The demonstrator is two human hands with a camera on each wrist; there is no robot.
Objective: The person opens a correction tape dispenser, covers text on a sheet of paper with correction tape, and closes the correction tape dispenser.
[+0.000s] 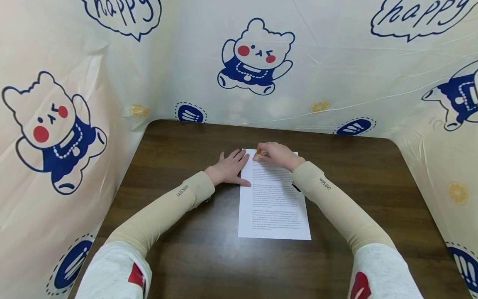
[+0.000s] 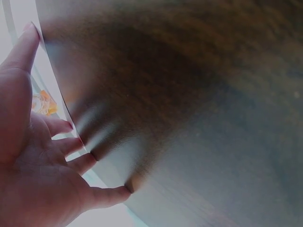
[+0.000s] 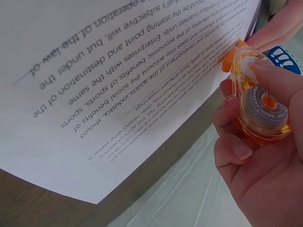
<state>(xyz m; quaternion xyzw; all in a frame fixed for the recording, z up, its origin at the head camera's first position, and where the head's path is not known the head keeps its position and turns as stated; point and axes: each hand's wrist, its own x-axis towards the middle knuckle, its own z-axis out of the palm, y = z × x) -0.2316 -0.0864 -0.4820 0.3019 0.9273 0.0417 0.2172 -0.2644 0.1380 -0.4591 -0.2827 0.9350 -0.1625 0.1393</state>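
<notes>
A printed sheet of paper (image 1: 278, 207) lies on the dark wooden table (image 1: 186, 257). My right hand (image 1: 279, 155) grips an orange, clear-bodied correction tape (image 3: 266, 108) near the top left of the sheet. In the right wrist view the thumb lies on its side and the fingers curl beneath; its orange tip is close to the printed lines. My left hand (image 1: 228, 168) is spread flat at the sheet's left edge, with thumb and fingertips touching the paper's border. Behind that hand, part of the correction tape shows in the left wrist view.
A pale curtain (image 1: 198, 62) printed with cartoon bears hangs around the back and sides of the table. Beige sleeves (image 1: 160, 214) cover both forearms. The table's rear edge runs a short way beyond the sheet.
</notes>
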